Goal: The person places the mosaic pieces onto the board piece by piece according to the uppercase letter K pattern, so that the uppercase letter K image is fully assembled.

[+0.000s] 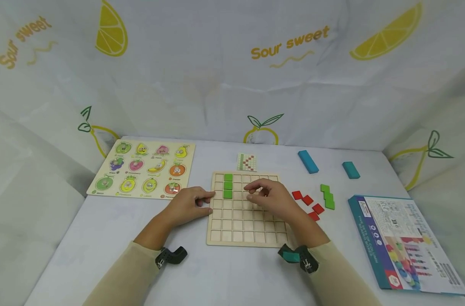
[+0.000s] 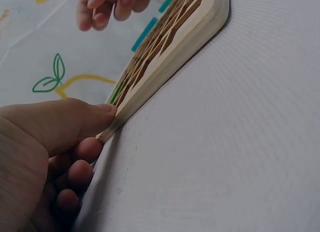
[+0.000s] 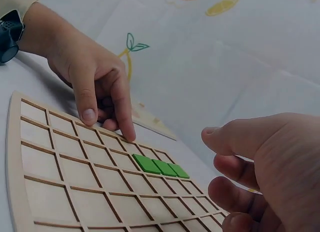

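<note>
A wooden grid board (image 1: 237, 224) lies flat on the table, with three green square tiles (image 1: 227, 185) lined up in one column near its far left corner. My left hand (image 1: 186, 206) rests at the board's left edge; its thumb and index finger touch the rim (image 3: 112, 126), spread apart, while the other fingers are bent underneath. Above the board's right half hovers my right hand (image 1: 268, 196), fingers loosely bent. Between its thumb and fingers (image 3: 222, 139) I see nothing held. Several red tiles (image 1: 318, 208) and green tiles (image 1: 328, 196) lie right of the board.
Behind the board is a small pattern card (image 1: 246, 162). A fruit-picture board (image 1: 134, 176) occupies the far left. Farther right lie a blue block (image 1: 308, 161) and a teal block (image 1: 350, 170). A printed box (image 1: 400, 242) sits at the right, and a cloth (image 1: 201, 85) hangs behind.
</note>
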The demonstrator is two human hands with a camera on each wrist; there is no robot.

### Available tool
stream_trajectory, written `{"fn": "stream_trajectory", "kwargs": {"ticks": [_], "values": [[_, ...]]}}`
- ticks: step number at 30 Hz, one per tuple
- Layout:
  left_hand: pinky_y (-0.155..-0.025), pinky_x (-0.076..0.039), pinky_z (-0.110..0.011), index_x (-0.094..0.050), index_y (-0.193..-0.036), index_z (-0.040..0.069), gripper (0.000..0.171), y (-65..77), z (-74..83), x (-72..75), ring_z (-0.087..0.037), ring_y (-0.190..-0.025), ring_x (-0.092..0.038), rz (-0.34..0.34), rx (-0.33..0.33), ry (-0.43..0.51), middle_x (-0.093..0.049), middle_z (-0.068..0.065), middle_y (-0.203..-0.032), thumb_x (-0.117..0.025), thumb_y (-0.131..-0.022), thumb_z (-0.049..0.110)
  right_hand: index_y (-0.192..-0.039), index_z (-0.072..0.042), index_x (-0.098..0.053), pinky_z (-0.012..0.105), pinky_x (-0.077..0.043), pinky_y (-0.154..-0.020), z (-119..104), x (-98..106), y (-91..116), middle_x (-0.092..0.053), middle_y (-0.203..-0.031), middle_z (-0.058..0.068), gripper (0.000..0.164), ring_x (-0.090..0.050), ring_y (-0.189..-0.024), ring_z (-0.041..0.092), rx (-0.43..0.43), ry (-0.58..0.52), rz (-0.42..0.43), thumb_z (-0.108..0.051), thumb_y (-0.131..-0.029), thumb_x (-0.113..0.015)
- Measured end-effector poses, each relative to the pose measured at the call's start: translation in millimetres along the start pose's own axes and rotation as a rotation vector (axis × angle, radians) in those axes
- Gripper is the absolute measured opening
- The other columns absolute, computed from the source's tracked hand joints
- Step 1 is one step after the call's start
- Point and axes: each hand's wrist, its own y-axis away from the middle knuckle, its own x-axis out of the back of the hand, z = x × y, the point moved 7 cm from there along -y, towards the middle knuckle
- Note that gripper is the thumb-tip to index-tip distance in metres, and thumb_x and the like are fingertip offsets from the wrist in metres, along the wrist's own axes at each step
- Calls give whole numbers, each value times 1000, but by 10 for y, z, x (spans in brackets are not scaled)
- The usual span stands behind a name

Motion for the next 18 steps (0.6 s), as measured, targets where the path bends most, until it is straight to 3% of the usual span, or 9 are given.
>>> {"fn": "stream_trajectory", "kwargs": {"ticks": [9,14,18], "values": [[-72,-46,-27,-74,-138,10,53,5,11,1,-9,-83,-54,-4,-6,-19,-62,10,-94,-89,-89,19,-124,-15,-77,31,-49,-59,225,341,314,-67,-99,8,28,-59,-83,28,-97,-19,60,-23,-97,-80],[-72,-45,-28,-74,-138,10,52,0,10,3,-9,-83,-54,-1,1,-27,-61,10,-93,-89,-89,20,-126,-11,-75,32,-53,-61,373,525,498,-69,-102,9,30,-61,-83,28,-103,-15,89,-23,-99,-79],[-72,-45,-27,-74,-138,10,52,-2,6,4,-9,-83,-54,0,-4,-22,-61,10,-93,-89,-89,19,-129,-11,-74,31,-51,-61,521,628,642,-68,-102,10,32,-61,-86,27,-169,-2,118,-25,-100,-78]]}}
